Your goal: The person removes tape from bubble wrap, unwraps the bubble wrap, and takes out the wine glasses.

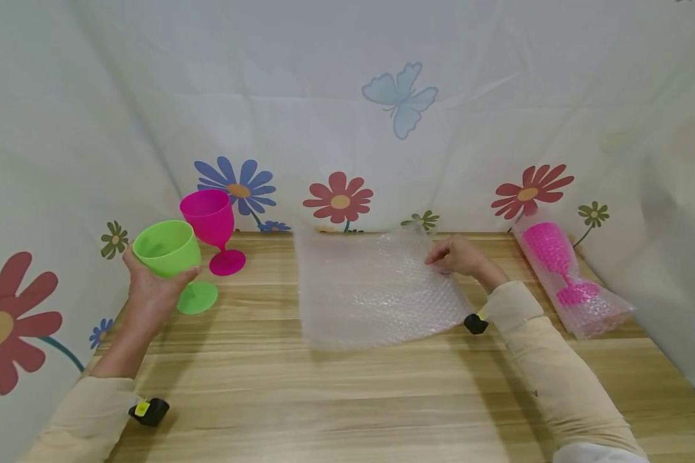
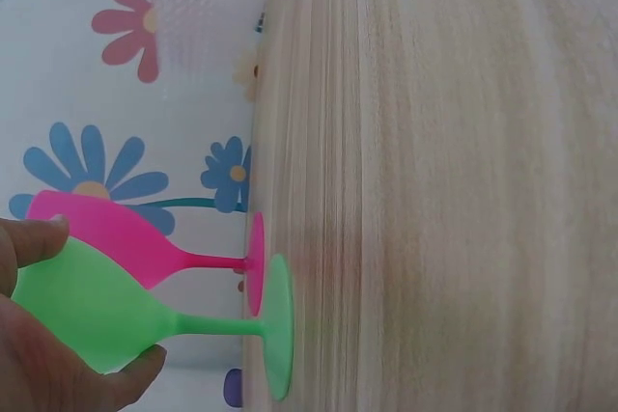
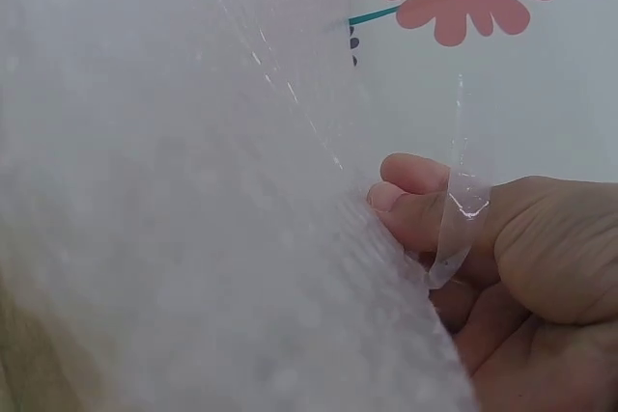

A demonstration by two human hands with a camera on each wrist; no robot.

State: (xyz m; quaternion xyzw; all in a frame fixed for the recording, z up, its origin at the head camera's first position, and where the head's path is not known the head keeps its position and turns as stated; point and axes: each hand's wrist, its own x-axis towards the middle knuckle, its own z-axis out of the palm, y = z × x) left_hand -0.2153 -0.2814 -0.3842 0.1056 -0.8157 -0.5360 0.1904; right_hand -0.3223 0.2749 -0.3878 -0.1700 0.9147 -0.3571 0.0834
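My left hand [image 1: 150, 292] grips the bowl of a green plastic goblet [image 1: 170, 252], thumb on one side and fingers on the other. Whether its foot touches the table I cannot tell. Just behind it a magenta goblet [image 1: 211, 218] stands upright, and the left wrist view shows the green goblet [image 2: 92, 301] partly covering it. With thumb and fingertips, my right hand [image 1: 462, 256] pinches the right edge of a bubble wrap piece [image 1: 370, 289] at mid-table. Close up in the right wrist view, a clear film strip [image 3: 462, 224] curls over the thumb of that hand [image 3: 541, 267].
On the right side of the wooden table [image 1: 324, 405] lies a pink goblet [image 1: 550, 251] inside bubble wrap [image 1: 599, 321]. A white cloth backdrop [image 1: 301, 122] with printed flowers and a butterfly encloses the back and both sides. Each wrist carries a small black device [image 1: 150, 411].
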